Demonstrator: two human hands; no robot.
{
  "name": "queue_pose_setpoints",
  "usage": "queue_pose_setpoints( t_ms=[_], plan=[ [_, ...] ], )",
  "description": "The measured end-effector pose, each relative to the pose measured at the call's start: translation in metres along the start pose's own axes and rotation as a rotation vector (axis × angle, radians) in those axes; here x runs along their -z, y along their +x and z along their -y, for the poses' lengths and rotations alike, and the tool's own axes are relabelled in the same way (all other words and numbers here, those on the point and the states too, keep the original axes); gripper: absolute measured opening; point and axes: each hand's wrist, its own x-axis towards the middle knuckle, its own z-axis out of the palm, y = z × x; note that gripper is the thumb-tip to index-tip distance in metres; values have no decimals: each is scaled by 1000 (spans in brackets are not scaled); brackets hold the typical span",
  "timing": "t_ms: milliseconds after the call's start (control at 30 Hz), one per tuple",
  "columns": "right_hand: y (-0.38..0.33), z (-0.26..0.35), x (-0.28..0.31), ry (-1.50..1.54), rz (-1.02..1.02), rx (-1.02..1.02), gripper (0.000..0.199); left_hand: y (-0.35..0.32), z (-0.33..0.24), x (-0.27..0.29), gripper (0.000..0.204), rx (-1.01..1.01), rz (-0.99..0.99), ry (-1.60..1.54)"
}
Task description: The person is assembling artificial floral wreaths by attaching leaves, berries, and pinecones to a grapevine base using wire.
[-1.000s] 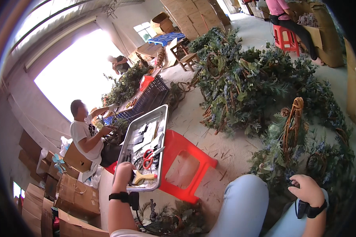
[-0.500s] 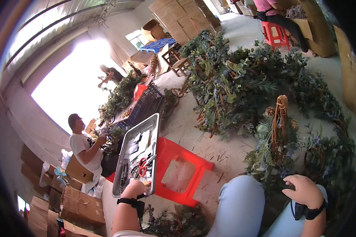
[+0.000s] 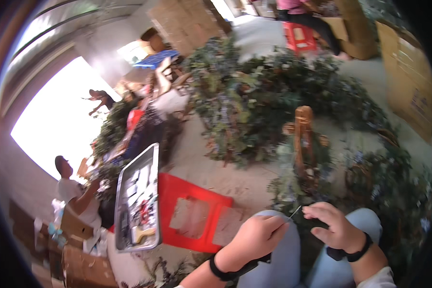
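Head view: tray [image 3: 157, 182] holds scissors [image 3: 145, 211] (red, blurred); left hand [image 3: 255, 235] pinches sliver [image 3: 295, 212].

- Thin strip [image 3: 295, 211]: too small to identify; its lower end is hidden in the left hand [image 3: 260, 236].
- Metal tray [image 3: 138, 248]: its small contents blur together (a red item [image 3: 144, 211] among them).
- Foliage heap [image 3: 293, 96]: smeared, sprigs merging.
- Red stool [image 3: 216, 201]: partly hidden by the tray.
- Pink-shirted person [image 3: 293, 5]: head cut off by the top edge.

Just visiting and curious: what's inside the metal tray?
In the tray: pale flat pieces, a red item and a yellow item. Blur hides details; whatever lies beneath them is covered.
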Motion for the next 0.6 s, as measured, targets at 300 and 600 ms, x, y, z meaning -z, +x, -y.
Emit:
queue_pose_setpoints(
  t_ms=[300, 600],
  plan=[
    [-7, -18, 17, 67, -379, -29, 13, 57, -5, -80, 17, 7, 79, -439],
    [-12, -19, 34, 686, -43, -502, 15, 64, 33, -97, 22, 452, -268, -900]
  ],
)
